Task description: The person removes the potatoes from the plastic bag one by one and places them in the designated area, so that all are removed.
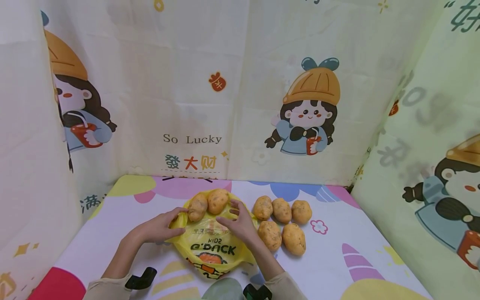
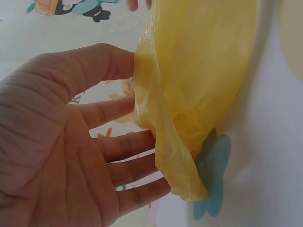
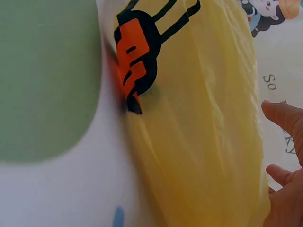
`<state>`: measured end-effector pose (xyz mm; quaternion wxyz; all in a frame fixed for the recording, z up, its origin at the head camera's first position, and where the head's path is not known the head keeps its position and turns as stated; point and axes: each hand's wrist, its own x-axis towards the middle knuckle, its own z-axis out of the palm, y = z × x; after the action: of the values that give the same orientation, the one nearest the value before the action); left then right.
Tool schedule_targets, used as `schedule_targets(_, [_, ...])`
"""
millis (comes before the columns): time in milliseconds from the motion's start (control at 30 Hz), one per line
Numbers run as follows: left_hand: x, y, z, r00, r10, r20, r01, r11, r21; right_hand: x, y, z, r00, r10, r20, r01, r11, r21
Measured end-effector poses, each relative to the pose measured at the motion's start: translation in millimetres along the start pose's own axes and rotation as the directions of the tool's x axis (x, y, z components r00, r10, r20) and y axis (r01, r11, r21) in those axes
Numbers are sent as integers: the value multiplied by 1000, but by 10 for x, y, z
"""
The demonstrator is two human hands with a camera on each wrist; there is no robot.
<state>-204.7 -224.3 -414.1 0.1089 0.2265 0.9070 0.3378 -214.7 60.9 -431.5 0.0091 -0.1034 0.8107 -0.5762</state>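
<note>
Potatoes (image 1: pixel 218 201): 2 at 1 ylw bag (image 1: pixel 204 260), far end, 5 to its R, L hand (image 1: pixel 159 226) & R hand (image 1: pixel 241 223) spread.

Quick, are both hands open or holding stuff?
Left hand: open, touching the bag.
Right hand: open, over the bag, holding nothing.

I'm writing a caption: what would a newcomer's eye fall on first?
Probably the bright yellow printed plastic bag between the bare left hand and bare right hand, with two rounded brown potatoes at its far end. Next, five more rounded brown potatoes in two rows to the bag's right. Behind, an orange-hatted cartoon girl stands out on the pale cloth backdrop.
</note>
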Motion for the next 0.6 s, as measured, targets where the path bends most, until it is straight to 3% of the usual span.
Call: schedule_targets(600, [13, -7, 1, 1000, -6, 5, 6, 1000, 3, 224, 40, 135, 996, 45, -77, -46, 999, -17])
